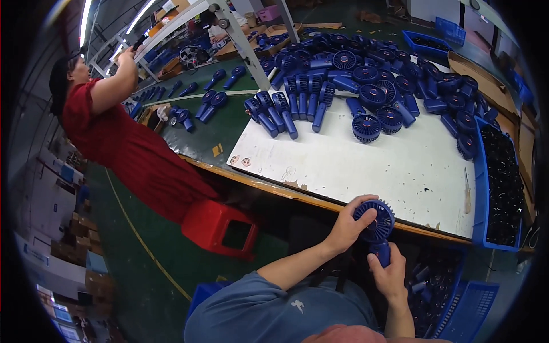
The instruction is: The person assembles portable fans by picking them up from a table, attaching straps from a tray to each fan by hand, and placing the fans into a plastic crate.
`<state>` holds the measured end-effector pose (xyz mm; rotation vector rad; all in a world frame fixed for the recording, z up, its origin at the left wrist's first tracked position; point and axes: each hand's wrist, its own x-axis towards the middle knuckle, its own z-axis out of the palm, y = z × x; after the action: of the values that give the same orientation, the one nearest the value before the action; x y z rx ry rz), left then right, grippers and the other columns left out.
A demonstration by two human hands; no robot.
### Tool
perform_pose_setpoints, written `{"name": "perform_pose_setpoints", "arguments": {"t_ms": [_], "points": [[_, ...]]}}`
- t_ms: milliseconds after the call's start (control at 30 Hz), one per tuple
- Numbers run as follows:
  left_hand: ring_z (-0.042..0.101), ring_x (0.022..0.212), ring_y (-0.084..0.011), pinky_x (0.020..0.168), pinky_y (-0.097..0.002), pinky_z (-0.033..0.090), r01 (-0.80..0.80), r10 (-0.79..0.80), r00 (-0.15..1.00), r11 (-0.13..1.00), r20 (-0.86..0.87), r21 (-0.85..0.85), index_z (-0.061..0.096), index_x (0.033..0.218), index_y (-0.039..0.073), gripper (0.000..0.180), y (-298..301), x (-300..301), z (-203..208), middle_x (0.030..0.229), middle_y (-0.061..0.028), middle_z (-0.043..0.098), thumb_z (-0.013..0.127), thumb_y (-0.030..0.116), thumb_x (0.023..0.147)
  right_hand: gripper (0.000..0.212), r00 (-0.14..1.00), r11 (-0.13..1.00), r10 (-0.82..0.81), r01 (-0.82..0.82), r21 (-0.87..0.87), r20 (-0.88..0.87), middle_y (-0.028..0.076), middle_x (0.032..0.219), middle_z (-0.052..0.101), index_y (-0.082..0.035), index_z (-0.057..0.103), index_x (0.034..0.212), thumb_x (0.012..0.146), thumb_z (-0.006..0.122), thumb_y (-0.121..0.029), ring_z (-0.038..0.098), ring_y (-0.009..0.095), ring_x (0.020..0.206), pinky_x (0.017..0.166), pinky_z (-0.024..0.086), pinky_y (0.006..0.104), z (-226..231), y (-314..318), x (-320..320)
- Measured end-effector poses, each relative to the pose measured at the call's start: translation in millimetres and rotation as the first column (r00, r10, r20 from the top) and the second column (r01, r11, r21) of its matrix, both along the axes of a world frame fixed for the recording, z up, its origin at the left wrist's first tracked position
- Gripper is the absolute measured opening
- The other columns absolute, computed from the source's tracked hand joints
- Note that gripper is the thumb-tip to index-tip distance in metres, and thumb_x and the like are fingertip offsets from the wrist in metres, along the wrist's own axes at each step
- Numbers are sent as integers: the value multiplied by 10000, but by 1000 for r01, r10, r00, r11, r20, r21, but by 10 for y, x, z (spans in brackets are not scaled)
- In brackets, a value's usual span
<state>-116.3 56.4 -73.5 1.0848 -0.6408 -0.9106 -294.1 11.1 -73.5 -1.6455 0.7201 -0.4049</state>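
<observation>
A blue handheld fan (380, 228) is held over the front edge of the white-topped table (337, 166). My left hand (350, 222) grips its round caged head, thumb lying across the front. My right hand (389, 271) is wrapped round the handle below the head. On the table, several matching fans (278, 114) stand side by side at the left. Behind them and to the right lies a large heap of more blue fans (366, 74). Two fans (366, 128) lie closest to me, at the front of that heap.
A blue bin (481, 188) of small black parts stands at the table's right edge. Below it are a crate of blue parts (426, 286) and a blue basket (472, 308). At left, a person in red (120, 126) stands by a red stool (211, 223) and a green bench (197, 137).
</observation>
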Motion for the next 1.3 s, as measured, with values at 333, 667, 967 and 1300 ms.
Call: {"name": "perform_pose_setpoints", "arguments": {"t_ms": [333,667,967,1300], "points": [[419,1362,-264,1163,-406,288,591,-715,473,691,-515,-417,340,1464,14,876,76,-427,-84,1459,-160,435,686,533,850,303,992,842,84,-122,-525,-97,197,929,658,-19,632,1016,771,748,-157,642,380,876,811,510,419,497,-141,-122],[624,1059,-309,910,-463,542,533,-583,703,811,-407,-241,554,1236,-22,450,159,-206,-71,1088,-183,630,719,60,825,201,968,817,-91,-62,-573,-235,151,889,672,-11,675,993,877,660,-174,654,229,790,717,516,326,990,-1422,-733],[633,959,-308,713,-432,609,466,-572,707,819,-415,-335,552,1176,-3,357,210,-207,1,979,-175,611,686,14,845,199,785,452,-603,190,-872,-141,189,927,682,15,648,1015,820,623,-12,673,301,892,819,522,364,745,-2927,-1225],[635,889,-230,537,-305,584,501,-537,727,841,-427,-205,516,1146,15,335,290,-116,-58,934,-139,600,689,75,865,257,788,395,-548,-52,-917,-281,245,1034,640,28,587,1074,838,495,72,602,424,1004,859,479,457,334,-3459,-1355]]}}
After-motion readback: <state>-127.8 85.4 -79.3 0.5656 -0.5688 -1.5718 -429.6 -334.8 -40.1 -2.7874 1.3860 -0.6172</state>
